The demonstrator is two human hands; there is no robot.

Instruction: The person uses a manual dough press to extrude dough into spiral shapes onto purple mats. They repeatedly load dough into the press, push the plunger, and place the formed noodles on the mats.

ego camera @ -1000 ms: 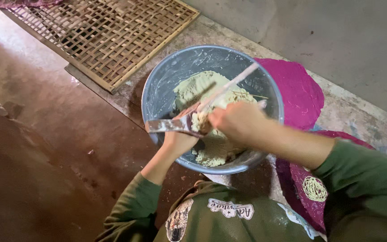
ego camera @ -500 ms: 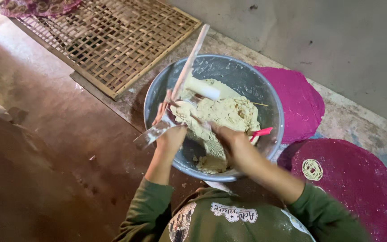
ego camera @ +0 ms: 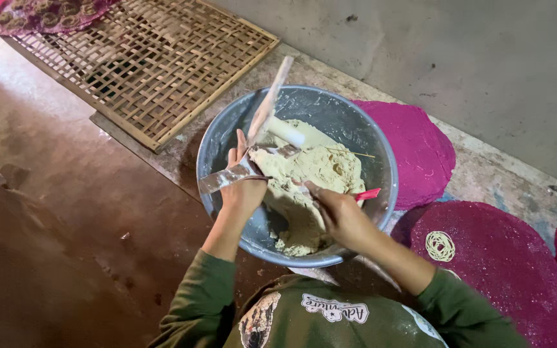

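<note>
A large grey metal basin (ego camera: 381, 154) is seen from above on a bare floor, and a mass of pale yellowish dough (ego camera: 311, 177) is heaped inside it, spread from the middle toward the near wall. The left hand (ego camera: 243, 187) is held over the near-left part of the basin, its fingers closed around a clear plastic piping bag (ego camera: 253, 145), which is smeared with dough; one end of the bag is raised toward the far rim, while the other end is stuck out over the left rim. A white cylindrical piece (ego camera: 286, 132) is seen just beside the bag, over the dough. The right hand (ego camera: 340, 216) is lowered into the basin, its fingers curled and pressed into the dough; a red handle (ego camera: 367, 194) is seen just beyond its knuckles, though whether it is gripped cannot be told. Both forearms are covered by dark green sleeves (ego camera: 207, 290). A woven bamboo tray (ego camera: 149, 64) is laid on the floor beyond the basin to the left, with a patterned cloth (ego camera: 40, 13) at its far corner. Round magenta mats (ego camera: 414, 145) are laid to the right of the basin, and small pale noodle coils (ego camera: 441, 245) are rested on the nearer ones.
</note>
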